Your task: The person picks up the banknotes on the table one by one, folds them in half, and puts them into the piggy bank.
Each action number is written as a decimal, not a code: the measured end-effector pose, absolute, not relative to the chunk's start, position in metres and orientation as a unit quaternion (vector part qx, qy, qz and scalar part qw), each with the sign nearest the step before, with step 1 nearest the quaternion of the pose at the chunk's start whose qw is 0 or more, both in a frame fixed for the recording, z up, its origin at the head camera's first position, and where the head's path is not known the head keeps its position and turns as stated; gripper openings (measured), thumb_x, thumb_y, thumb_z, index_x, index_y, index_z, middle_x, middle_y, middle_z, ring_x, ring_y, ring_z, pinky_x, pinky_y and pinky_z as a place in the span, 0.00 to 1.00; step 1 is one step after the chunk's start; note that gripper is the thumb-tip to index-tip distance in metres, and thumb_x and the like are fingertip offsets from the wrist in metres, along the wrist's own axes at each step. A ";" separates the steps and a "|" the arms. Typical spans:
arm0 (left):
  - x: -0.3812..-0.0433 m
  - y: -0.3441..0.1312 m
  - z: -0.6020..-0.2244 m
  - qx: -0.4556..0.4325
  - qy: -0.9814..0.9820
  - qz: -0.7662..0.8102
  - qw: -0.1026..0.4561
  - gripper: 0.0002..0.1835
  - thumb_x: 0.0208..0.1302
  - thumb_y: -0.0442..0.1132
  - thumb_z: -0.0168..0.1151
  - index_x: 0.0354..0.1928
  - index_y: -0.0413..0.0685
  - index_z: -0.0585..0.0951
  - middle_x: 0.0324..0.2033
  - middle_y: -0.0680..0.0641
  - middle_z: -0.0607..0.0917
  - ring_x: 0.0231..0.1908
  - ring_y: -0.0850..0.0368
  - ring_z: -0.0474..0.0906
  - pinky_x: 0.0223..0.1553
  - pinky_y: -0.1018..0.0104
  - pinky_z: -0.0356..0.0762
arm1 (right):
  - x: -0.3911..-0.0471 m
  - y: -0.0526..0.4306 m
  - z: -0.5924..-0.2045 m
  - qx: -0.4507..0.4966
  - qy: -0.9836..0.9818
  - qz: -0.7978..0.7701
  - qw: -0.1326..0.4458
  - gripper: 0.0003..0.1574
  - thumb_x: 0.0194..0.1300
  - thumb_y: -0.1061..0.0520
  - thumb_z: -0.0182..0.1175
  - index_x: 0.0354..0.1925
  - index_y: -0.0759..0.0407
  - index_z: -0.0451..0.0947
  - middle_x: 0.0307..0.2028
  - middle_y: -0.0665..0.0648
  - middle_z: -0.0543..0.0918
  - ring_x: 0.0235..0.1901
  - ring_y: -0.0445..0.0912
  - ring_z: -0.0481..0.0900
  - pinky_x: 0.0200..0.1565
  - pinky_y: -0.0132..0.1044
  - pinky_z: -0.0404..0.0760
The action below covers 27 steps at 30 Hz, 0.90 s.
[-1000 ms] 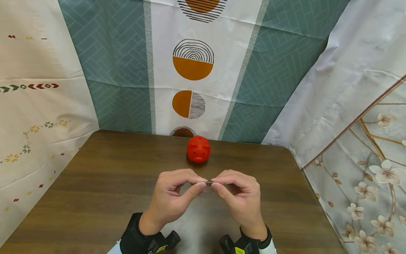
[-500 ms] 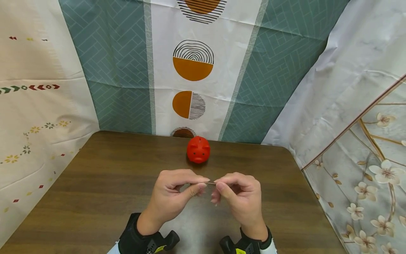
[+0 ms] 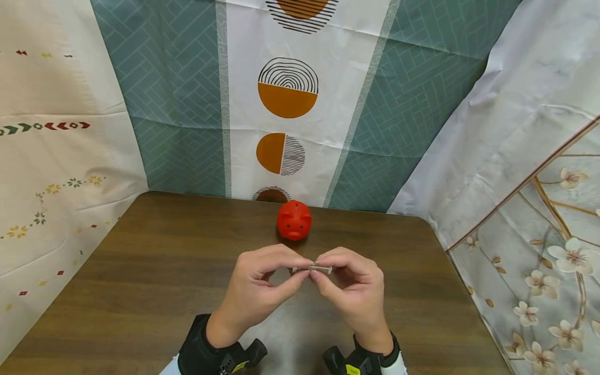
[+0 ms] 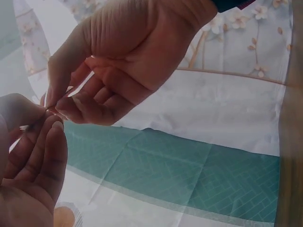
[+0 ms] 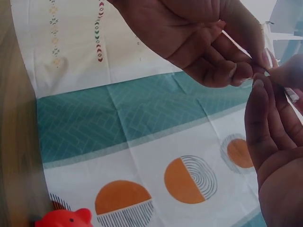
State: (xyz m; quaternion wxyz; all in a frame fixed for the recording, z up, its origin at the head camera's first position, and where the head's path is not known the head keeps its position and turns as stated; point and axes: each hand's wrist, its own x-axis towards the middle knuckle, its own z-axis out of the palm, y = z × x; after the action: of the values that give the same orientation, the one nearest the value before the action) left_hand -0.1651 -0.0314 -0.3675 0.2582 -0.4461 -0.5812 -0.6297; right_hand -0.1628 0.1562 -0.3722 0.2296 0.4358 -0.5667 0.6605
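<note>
Both hands meet over the table in the head view and hold a thin, pale greyish strip (image 3: 323, 270), perhaps folded paper. Thumb and fingertips of my left hand (image 3: 264, 281) pinch its left part, while my right hand (image 3: 353, 281) pinches the right part. The fingertips come together near the strip's middle and hide much of it. In the right wrist view, a pale, marked end of the strip (image 5: 292, 96) sticks out past the fingers. The left wrist view shows it edge-on as a thin line between the fingertips. A red piggy bank (image 3: 294, 221) stands just beyond the hands.
The brown wooden table (image 3: 154, 271) extends around the hands. Patterned cloth (image 3: 178, 94) hangs along its far edge, with a pale embroidered cloth (image 3: 61, 172) to the left and floral cloth (image 3: 539, 281) to the right. A black camera band (image 3: 206, 344) wraps the left wrist.
The strip was a thin edge between the fingertips; now it shows wider, spanning both hands. The right fingers drew slightly apart, then came back against the left ones. The piggy bank stays put.
</note>
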 end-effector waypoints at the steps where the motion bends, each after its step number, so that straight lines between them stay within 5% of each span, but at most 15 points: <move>1: -0.165 -0.031 -0.368 -0.448 -0.582 -0.626 0.263 0.15 0.55 0.18 0.70 0.43 0.39 0.88 0.31 0.43 0.88 0.32 0.58 0.83 0.34 0.69 0.84 | -0.162 0.157 -0.372 0.436 -0.569 0.659 0.229 0.18 0.54 0.81 0.67 0.44 0.74 0.81 0.37 0.62 0.86 0.34 0.48 0.82 0.35 0.32 0.86; 20: -0.164 -0.038 -0.362 -0.442 -0.612 -0.599 0.267 0.15 0.55 0.20 0.71 0.44 0.41 0.88 0.33 0.45 0.90 0.33 0.59 0.86 0.36 0.70 0.85 | -0.160 0.164 -0.370 0.410 -0.589 0.658 0.228 0.20 0.52 0.80 0.70 0.45 0.71 0.83 0.33 0.61 0.87 0.27 0.46 0.83 0.29 0.34 0.86; 27: -0.162 -0.041 -0.364 -0.413 -0.639 -0.598 0.252 0.22 0.56 0.22 0.72 0.54 0.40 0.84 0.33 0.45 0.88 0.32 0.60 0.81 0.33 0.70 0.84 | -0.161 0.166 -0.370 0.421 -0.586 0.664 0.197 0.18 0.57 0.82 0.64 0.45 0.72 0.82 0.33 0.62 0.88 0.29 0.47 0.87 0.33 0.39 0.89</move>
State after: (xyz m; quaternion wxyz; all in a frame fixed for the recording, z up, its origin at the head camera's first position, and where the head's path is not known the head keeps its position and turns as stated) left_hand -0.1617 -0.0410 -0.3643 0.2516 -0.4126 -0.6391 -0.5983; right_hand -0.1614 0.1656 -0.3703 0.1969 0.4209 -0.5862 0.6637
